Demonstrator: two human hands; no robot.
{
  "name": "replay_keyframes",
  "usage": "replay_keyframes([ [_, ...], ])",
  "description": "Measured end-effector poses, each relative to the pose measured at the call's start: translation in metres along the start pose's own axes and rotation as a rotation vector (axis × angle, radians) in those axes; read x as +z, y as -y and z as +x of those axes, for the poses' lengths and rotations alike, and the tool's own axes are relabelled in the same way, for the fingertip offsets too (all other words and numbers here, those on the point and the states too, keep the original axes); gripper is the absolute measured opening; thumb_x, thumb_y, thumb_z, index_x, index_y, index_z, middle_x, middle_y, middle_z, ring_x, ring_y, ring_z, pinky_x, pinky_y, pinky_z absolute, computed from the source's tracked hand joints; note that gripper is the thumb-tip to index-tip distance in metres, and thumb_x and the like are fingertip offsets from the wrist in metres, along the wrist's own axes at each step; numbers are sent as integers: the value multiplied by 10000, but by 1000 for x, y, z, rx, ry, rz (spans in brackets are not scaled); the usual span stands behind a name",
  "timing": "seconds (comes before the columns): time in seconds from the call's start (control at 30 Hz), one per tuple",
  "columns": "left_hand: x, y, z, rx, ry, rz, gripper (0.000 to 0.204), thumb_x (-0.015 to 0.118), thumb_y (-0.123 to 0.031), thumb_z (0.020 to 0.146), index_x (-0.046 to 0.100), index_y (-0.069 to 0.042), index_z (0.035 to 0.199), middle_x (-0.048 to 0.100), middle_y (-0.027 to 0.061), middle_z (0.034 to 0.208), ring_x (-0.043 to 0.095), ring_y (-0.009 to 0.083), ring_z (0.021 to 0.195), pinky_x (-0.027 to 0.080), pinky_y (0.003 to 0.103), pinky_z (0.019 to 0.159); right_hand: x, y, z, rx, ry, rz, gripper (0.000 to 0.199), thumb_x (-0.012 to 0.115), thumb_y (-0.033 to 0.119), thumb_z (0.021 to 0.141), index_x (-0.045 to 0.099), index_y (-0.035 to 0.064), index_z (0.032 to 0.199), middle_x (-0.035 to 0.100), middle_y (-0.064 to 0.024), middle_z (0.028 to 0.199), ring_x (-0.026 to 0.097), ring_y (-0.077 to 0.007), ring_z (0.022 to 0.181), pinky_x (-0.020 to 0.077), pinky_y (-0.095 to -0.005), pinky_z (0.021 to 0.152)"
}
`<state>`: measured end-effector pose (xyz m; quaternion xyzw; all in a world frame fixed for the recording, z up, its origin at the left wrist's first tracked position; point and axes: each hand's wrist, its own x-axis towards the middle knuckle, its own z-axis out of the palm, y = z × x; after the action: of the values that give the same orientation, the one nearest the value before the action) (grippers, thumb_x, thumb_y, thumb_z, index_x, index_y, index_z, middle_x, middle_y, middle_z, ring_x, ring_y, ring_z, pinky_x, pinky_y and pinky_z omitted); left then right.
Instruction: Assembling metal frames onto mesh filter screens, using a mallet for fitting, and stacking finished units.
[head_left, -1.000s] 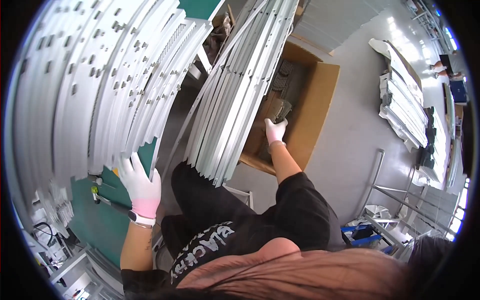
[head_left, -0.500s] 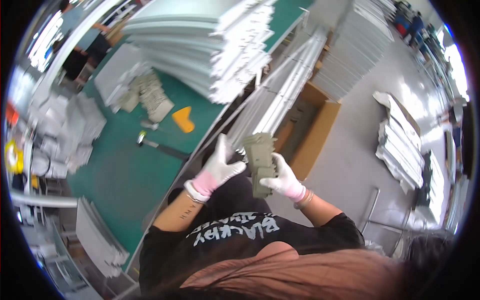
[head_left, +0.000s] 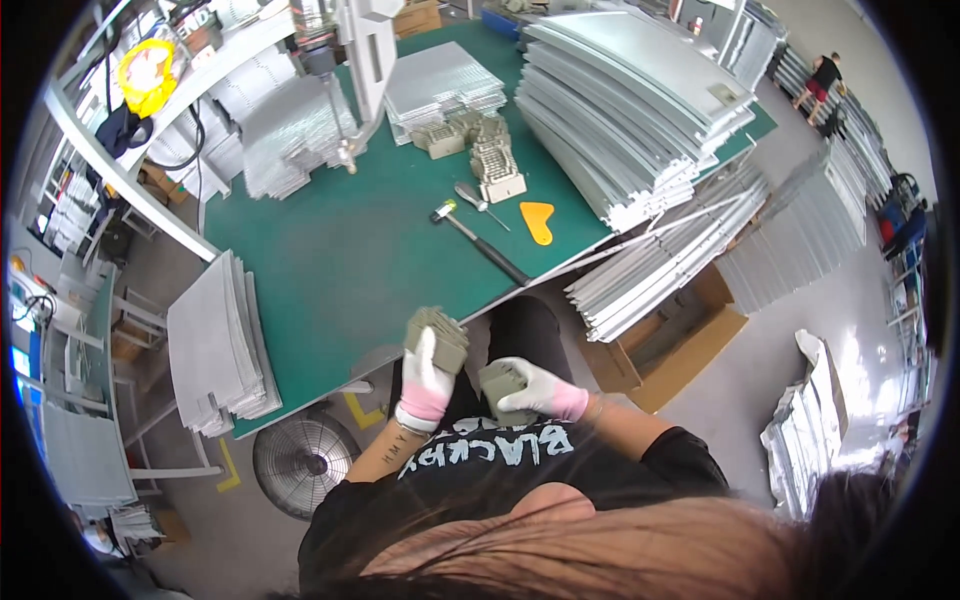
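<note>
1. Half a sec ago R hand (head_left: 540, 390) had the whole grey-green block & L hand (head_left: 427, 380) was open; now each grips its own portion, L stack (head_left: 448, 342) by the bench (head_left: 340, 245) edge, R stack (head_left: 497, 388) just beside, apart.
2. Stacks: matte, thin layers, notched edges. Some fingers hidden.
3. Bench: smooth green top w/ similar parts pile (head_left: 496, 170), blk-handled hammer (head_left: 484, 246), flat yellow pc (head_left: 538, 222).
4. Open cardboard box (head_left: 700, 355) near long metal profiles (head_left: 670, 250); contents can't tell.
</note>
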<state>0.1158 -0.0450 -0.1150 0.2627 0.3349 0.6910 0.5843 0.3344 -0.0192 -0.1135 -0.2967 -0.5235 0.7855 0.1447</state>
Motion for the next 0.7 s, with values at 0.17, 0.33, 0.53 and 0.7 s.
replay_keyframes([
  [0.17,-52,-36,52,150,-34,151,369,516,-185,1005,449,-79,1351,535,107,1273,557,242,1147,422,436,1035,-57,131,78,-464,-232,-618,795,785,169,682,417,19,1370,558,-127,1238,542,-213,1170,418,-349,1032],
  [0.33,-64,-33,104,174,1,107,273,493,-45,982,600,-66,1233,569,87,1335,534,245,1225,281,449,1138,-132,225,260,-611,-197,-1286,702,772,193,681,484,49,1305,584,-190,1218,586,-321,1135,461,-362,987],
  [0.53,-60,-52,148,-55,-144,-200,533,593,4,921,363,-86,1393,531,106,1292,557,281,1193,434,471,1058,-152,237,349,66,-102,-2046,685,800,240,702,509,107,1307,611,-147,1199,599,-277,1140,473,-421,937],
  [0.7,-50,-61,201,-19,-38,-83,590,633,16,889,332,-91,1385,527,112,1253,560,293,1182,491,469,996,-137,216,312,-567,-384,-1668,830,791,223,678,414,46,1396,513,-207,1316,506,-359,1225,397,-436,1047],
])
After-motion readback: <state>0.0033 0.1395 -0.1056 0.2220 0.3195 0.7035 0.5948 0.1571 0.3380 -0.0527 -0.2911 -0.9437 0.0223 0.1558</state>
